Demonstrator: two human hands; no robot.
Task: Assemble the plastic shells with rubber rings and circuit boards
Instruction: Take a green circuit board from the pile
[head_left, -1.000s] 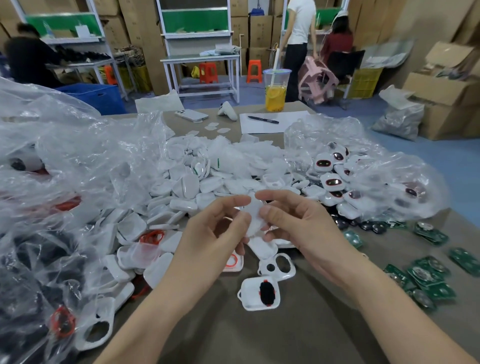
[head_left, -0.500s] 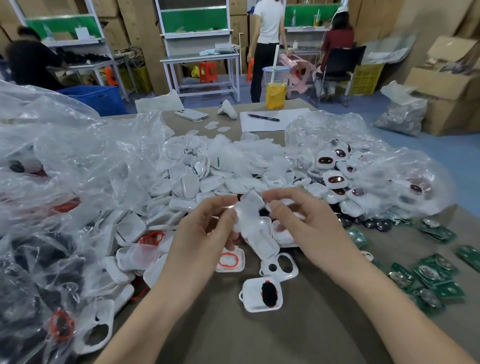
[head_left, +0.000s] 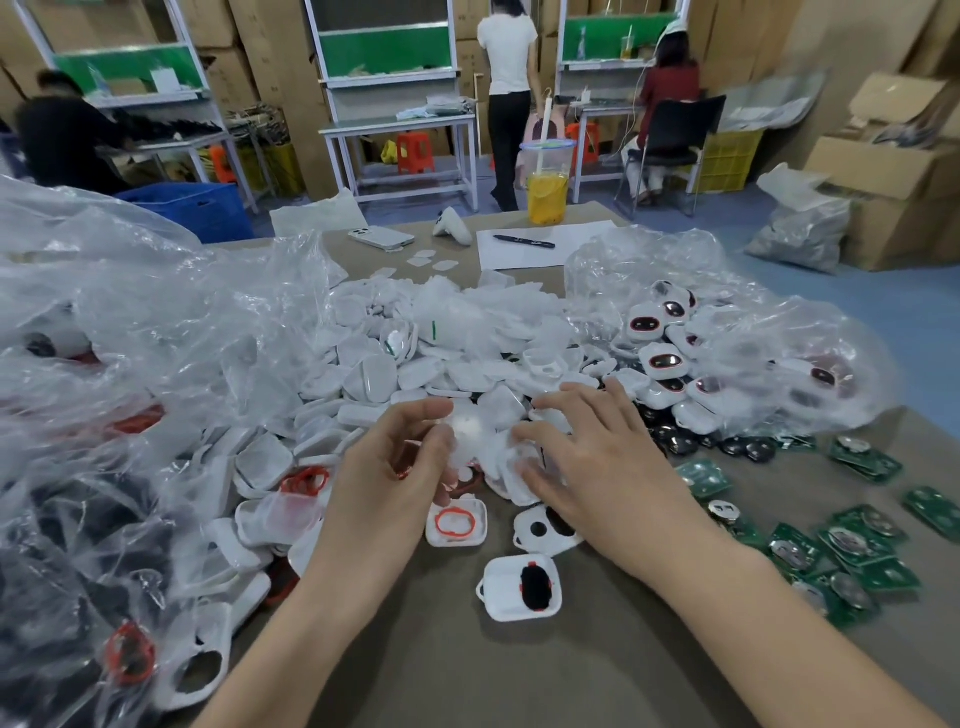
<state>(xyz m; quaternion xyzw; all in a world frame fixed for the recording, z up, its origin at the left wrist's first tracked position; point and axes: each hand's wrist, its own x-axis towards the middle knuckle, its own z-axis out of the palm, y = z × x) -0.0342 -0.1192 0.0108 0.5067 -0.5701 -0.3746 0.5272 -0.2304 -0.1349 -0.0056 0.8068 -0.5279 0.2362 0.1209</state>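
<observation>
A white plastic shell sits blurred at the near edge of the heap of white shells, pinched between the curled thumb and fingers of the left hand. Just beside it the right hand lies with its fingers spread and nearly straight, resting on the shells at the heap's edge. It grips nothing that can be made out.

In front of the hands, three pieces lie apart on the brown counter — a shell with a red rubber ring seated inside, a two-holed shell partly under the right hand, and nearest the person a shell with a black oval insert.

Green circuit boards are scattered to the right. A crumpled clear plastic bag covers more shells on the left. At the far edge stand a cup of yellow drink, a pen on paper, and a phone.
</observation>
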